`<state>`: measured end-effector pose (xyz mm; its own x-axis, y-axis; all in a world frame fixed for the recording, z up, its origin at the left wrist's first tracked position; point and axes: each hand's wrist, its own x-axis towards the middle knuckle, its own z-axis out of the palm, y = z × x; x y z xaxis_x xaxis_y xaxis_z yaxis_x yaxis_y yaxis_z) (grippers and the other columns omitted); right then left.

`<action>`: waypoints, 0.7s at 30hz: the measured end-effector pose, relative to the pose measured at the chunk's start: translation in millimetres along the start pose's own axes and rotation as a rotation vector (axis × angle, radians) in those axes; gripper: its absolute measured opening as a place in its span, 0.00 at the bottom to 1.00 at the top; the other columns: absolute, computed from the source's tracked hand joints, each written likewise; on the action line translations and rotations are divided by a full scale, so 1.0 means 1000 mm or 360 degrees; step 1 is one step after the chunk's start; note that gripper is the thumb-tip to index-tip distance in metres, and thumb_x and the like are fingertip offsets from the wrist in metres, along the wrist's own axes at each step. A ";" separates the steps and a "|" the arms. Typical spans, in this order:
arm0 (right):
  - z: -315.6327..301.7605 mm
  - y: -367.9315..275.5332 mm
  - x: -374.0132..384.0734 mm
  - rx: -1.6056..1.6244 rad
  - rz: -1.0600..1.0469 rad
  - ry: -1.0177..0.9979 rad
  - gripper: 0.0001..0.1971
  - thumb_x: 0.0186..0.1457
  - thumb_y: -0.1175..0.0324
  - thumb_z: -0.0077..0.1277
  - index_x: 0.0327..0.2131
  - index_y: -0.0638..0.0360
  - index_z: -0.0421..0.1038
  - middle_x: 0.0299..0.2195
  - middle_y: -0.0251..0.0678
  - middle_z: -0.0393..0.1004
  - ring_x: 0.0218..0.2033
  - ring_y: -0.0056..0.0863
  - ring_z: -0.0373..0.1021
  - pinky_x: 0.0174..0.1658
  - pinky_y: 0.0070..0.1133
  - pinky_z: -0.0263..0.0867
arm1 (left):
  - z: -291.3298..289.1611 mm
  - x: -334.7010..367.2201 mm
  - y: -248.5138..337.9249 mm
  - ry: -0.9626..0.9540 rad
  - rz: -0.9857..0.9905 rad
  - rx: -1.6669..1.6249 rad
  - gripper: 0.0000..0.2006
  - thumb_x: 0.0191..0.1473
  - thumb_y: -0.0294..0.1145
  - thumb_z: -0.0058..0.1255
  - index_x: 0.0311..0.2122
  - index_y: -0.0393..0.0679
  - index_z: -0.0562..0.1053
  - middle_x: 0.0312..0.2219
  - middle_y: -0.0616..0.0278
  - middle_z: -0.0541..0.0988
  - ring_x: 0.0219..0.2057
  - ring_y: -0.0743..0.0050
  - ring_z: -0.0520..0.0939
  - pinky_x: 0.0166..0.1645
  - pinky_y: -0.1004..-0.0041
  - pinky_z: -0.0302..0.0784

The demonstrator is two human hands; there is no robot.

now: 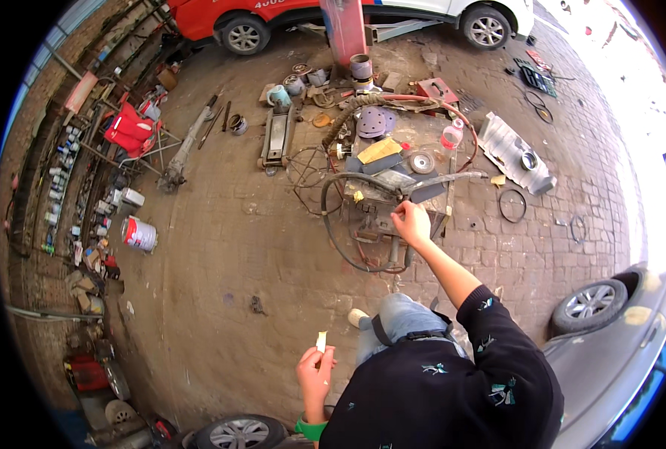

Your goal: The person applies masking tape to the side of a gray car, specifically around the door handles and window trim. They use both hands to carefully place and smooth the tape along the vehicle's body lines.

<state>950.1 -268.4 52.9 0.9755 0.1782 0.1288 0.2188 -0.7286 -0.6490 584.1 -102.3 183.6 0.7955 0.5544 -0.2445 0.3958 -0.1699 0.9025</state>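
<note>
"Brick paving (221, 247) fills the whole workshop, dusty brown on the left, brighter on the far right! What's biggest on it?"

"Red-and-white car (292, 16), parked across the far side, with a grey car (617, 359) at the near right."

"And toward the middle?"

"One cluttered worktable (445, 163), right of centre! Dark hose (328, 221) loops off its left side, and to the left sits a floor jack (277, 138). Farther left stands a white-and-red bucket (139, 234)."

"What's up on the tabletop?"

"Purple perforated discs (376, 122) toward the far side, a yellow sheet (380, 150) nearer, a round disc (422, 162) just right of that."

"Now the hands, quickly!"

"Well apart! Right hand (413, 222) reaches out to the table's near edge, close by the hose, thumb and fingers drawn in; whether they grip anything, I can't tell. Left hand (315, 376) is nearer, on the left, thumb and fingers pinching something."

"Pinching what?"

"One small pale piece (321, 342), poking up past the fingertips, well apart from the table!"
</note>
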 end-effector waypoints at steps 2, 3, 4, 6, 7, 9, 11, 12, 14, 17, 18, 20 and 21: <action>0.007 0.024 0.028 -0.0255 0.0046 0.0142 0.13 0.46 0.62 0.63 0.33 0.56 0.74 0.33 0.38 0.77 0.39 0.42 0.70 0.44 0.34 0.66 | -0.014 0.024 0.001 -0.0068 0.0010 0.0024 0.11 0.59 0.26 0.53 0.26 0.30 0.75 0.30 0.57 0.81 0.22 0.80 0.78 0.27 0.79 0.72; 0.011 0.036 0.041 -0.0313 0.0087 0.0181 0.13 0.46 0.63 0.63 0.34 0.56 0.73 0.35 0.38 0.77 0.42 0.41 0.69 0.46 0.36 0.64 | -0.017 0.036 0.002 -0.0096 0.0013 0.0036 0.12 0.60 0.26 0.52 0.26 0.30 0.75 0.30 0.57 0.81 0.22 0.80 0.78 0.27 0.79 0.71; 0.014 0.039 0.051 -0.0369 0.0078 0.0207 0.13 0.46 0.63 0.62 0.35 0.56 0.73 0.35 0.38 0.77 0.42 0.41 0.69 0.47 0.36 0.64 | -0.019 0.044 0.004 -0.0134 0.0018 0.0049 0.11 0.60 0.26 0.52 0.26 0.30 0.75 0.30 0.57 0.81 0.22 0.80 0.78 0.27 0.79 0.71; 0.021 0.048 0.070 -0.0445 0.0082 0.0213 0.13 0.46 0.64 0.61 0.35 0.56 0.73 0.35 0.38 0.77 0.44 0.41 0.69 0.48 0.36 0.63 | -0.021 0.061 0.014 -0.0209 0.0035 0.0079 0.11 0.60 0.26 0.52 0.27 0.31 0.76 0.30 0.58 0.80 0.23 0.80 0.79 0.27 0.79 0.71; 0.025 0.059 0.081 -0.0473 0.0091 0.0191 0.12 0.47 0.64 0.61 0.36 0.56 0.73 0.36 0.38 0.77 0.44 0.41 0.69 0.48 0.36 0.63 | -0.020 0.070 0.019 -0.0243 0.0049 0.0105 0.10 0.59 0.25 0.52 0.27 0.30 0.76 0.30 0.58 0.81 0.23 0.80 0.79 0.28 0.79 0.72; 0.037 0.083 0.102 -0.0554 0.0148 0.0130 0.12 0.48 0.64 0.59 0.36 0.56 0.74 0.36 0.38 0.78 0.45 0.41 0.69 0.49 0.36 0.63 | -0.012 0.088 0.032 -0.0295 0.0084 0.0141 0.10 0.58 0.24 0.54 0.27 0.29 0.75 0.29 0.59 0.81 0.24 0.80 0.80 0.28 0.78 0.73; 0.051 0.099 0.119 -0.0654 0.0253 0.0024 0.11 0.50 0.63 0.57 0.36 0.57 0.74 0.37 0.38 0.78 0.46 0.41 0.69 0.48 0.37 0.63 | -0.002 0.103 0.042 -0.0234 0.0088 0.0137 0.09 0.58 0.24 0.54 0.27 0.30 0.75 0.30 0.59 0.81 0.24 0.80 0.80 0.29 0.78 0.74; 0.053 0.110 0.132 -0.0760 0.0264 -0.0066 0.11 0.51 0.62 0.55 0.35 0.58 0.75 0.37 0.39 0.79 0.47 0.41 0.69 0.48 0.37 0.63 | 0.004 0.110 0.048 -0.0205 0.0091 0.0133 0.08 0.58 0.24 0.54 0.27 0.30 0.75 0.31 0.59 0.81 0.25 0.80 0.80 0.29 0.78 0.74; 0.062 0.111 0.141 -0.0696 0.0227 -0.0179 0.12 0.50 0.61 0.56 0.33 0.58 0.76 0.36 0.39 0.79 0.47 0.41 0.70 0.49 0.36 0.64 | 0.013 0.119 0.068 -0.0229 0.0042 0.0151 0.08 0.57 0.23 0.54 0.28 0.31 0.75 0.31 0.59 0.81 0.25 0.79 0.81 0.29 0.78 0.75; 0.067 0.114 0.155 -0.0688 0.0336 -0.0382 0.12 0.50 0.57 0.58 0.33 0.52 0.78 0.36 0.38 0.80 0.48 0.41 0.69 0.51 0.37 0.63 | 0.023 0.135 0.081 -0.0339 0.0068 0.0192 0.06 0.57 0.22 0.53 0.29 0.31 0.76 0.32 0.59 0.82 0.27 0.76 0.82 0.31 0.77 0.76; 0.068 0.115 0.160 -0.0692 0.0386 -0.0415 0.12 0.49 0.56 0.59 0.33 0.51 0.79 0.36 0.38 0.80 0.49 0.41 0.69 0.51 0.37 0.63 | 0.025 0.141 0.083 -0.0369 0.0082 0.0214 0.06 0.57 0.22 0.53 0.29 0.31 0.76 0.33 0.58 0.82 0.27 0.76 0.82 0.32 0.76 0.76; 0.069 0.122 0.166 -0.0672 0.0465 -0.0468 0.13 0.46 0.55 0.61 0.33 0.50 0.79 0.36 0.37 0.80 0.49 0.41 0.69 0.51 0.37 0.63 | 0.030 0.152 0.084 -0.0397 0.0032 0.0195 0.06 0.57 0.22 0.53 0.29 0.31 0.75 0.32 0.58 0.82 0.27 0.76 0.81 0.33 0.76 0.76; 0.070 0.126 0.167 -0.0638 0.0502 -0.0493 0.13 0.45 0.54 0.62 0.33 0.48 0.80 0.36 0.36 0.81 0.50 0.41 0.69 0.51 0.37 0.63 | 0.033 0.156 0.087 -0.0381 0.0014 0.0193 0.06 0.57 0.22 0.54 0.29 0.31 0.75 0.32 0.58 0.82 0.27 0.76 0.81 0.33 0.76 0.76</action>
<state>1138.6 -283.9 -59.6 0.9562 0.0533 -0.2878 -0.0305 -0.9597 -0.2792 757.6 -57.1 212.1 0.8793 0.3465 -0.3267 0.4290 -0.2785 0.8593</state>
